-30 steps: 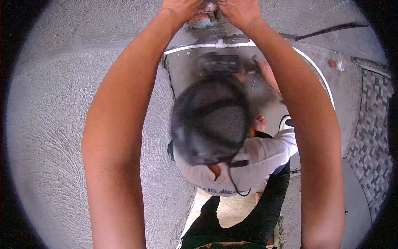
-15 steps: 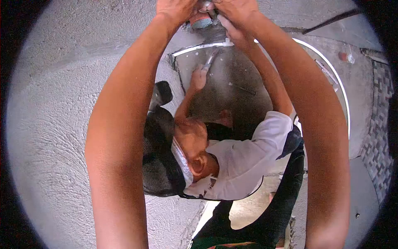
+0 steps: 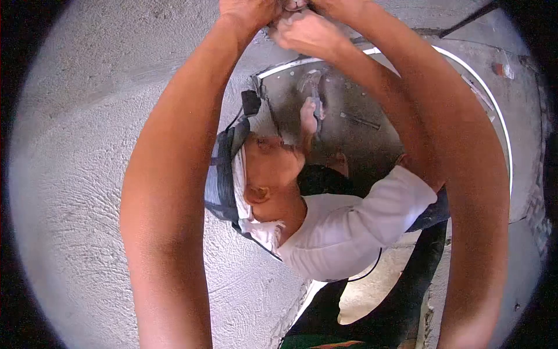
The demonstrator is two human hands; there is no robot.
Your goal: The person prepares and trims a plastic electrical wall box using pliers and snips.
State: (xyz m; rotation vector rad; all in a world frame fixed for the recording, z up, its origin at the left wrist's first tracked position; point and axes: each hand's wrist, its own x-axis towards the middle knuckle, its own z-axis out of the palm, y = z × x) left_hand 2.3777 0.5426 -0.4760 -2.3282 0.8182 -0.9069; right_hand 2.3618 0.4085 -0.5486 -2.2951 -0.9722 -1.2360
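My left hand [image 3: 249,10] and my right hand [image 3: 343,8] are close together at the top edge, both arms stretched forward. Their fingers look closed and are partly cut off. Between them shows a bit of a small greyish thing [image 3: 295,4], too little to name. Just beneath, a co-worker's hand [image 3: 308,34] reaches up to the same spot, blurred. The co-worker's other hand [image 3: 308,113] grips a hammer [image 3: 314,87], its head pointing up.
The co-worker [image 3: 331,232], in a white shirt and cap, crouches between my arms. Rough plastered wall [image 3: 157,232] fills the left. A white pipe [image 3: 485,87] curves around the right. A dark bar [image 3: 360,120] and a reddish piece [image 3: 499,70] lie beyond.
The co-worker's upper hand has moved up and left to my hands, covering the orange-rimmed pipe end seen before. Their head and hammer have shifted right in view. My hands stay close together.
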